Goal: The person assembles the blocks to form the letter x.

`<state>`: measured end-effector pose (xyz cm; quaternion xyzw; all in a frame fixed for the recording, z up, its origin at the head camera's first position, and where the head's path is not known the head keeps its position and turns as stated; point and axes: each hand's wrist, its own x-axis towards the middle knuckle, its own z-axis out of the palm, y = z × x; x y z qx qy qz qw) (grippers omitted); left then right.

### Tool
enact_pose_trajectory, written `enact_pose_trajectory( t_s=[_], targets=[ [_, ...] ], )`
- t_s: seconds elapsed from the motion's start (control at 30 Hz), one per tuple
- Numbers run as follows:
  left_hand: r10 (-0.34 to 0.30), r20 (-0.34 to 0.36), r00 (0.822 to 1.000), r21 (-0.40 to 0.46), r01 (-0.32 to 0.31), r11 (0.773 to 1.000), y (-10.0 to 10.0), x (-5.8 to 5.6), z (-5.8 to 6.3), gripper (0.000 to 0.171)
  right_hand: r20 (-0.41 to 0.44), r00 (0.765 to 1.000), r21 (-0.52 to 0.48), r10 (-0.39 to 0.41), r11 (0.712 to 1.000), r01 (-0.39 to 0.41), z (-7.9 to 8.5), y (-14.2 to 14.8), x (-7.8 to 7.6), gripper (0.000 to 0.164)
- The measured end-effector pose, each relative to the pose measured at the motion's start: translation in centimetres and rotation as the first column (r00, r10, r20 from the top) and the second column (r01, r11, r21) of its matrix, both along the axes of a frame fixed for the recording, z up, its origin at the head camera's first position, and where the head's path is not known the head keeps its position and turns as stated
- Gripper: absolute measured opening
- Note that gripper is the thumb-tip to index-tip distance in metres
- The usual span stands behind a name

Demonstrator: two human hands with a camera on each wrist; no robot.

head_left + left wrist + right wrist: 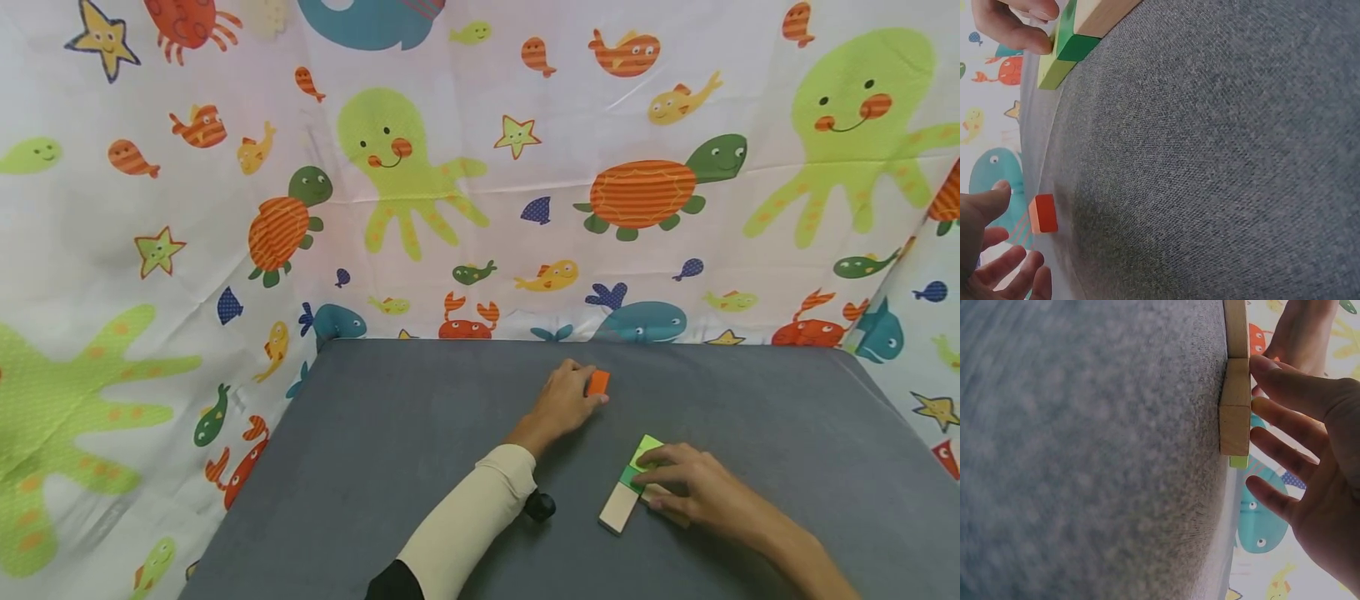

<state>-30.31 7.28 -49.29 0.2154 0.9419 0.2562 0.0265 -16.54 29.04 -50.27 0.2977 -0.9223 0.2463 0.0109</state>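
An orange block (599, 382) lies near the far side of the grey surface. My left hand (562, 398) is beside it, thumb and fingers spread about the block; in the left wrist view a gap shows between the fingers and the orange block (1046, 214). Closer to me, a light green block (648, 444), a darker green block (627, 477) and a plain wooden block (618, 507) form a slanting row. Over this group is my right hand (701, 487), its fingertips touching the blocks. Another wooden piece (1235, 428) lies partly under it, against the row.
A grey cloth-covered table (405, 442) spreads beneath everything. Behind it and along the sides hangs a white curtain (465, 75) printed with sea animals. Below my left forearm a small black object (540, 506) shows at the sleeve.
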Motion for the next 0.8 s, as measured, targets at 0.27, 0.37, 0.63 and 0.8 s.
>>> enact_pose_trajectory(
  t_s=[0.27,0.37,0.63,0.8],
  targets=[
    [0.008,-0.012,1.0,-0.039,-0.009,0.999,0.5,-0.3,-0.4,0.058,-0.009,1.0,-0.001,0.018,1.0,-0.018,-0.2,0.0,-0.1,0.022],
    [0.013,-0.021,1.0,-0.054,-0.014,0.998,0.6,-0.3,-0.3,0.057,-0.038,0.999,0.0,0.024,1.0,-0.024,-0.3,0.0,-0.2,0.022],
    [0.006,-0.064,0.998,-0.088,-0.012,0.996,1.1,-0.4,-0.3,0.054,-0.002,1.0,-0.008,0.008,1.0,-0.008,-0.2,0.0,-0.1,0.021],
    [0.012,-0.083,0.996,-0.101,-0.021,0.995,1.6,-0.5,-0.5,0.047,0.011,1.0,-0.017,0.009,1.0,-0.009,-0.2,0.1,0.0,0.018]
  ],
)
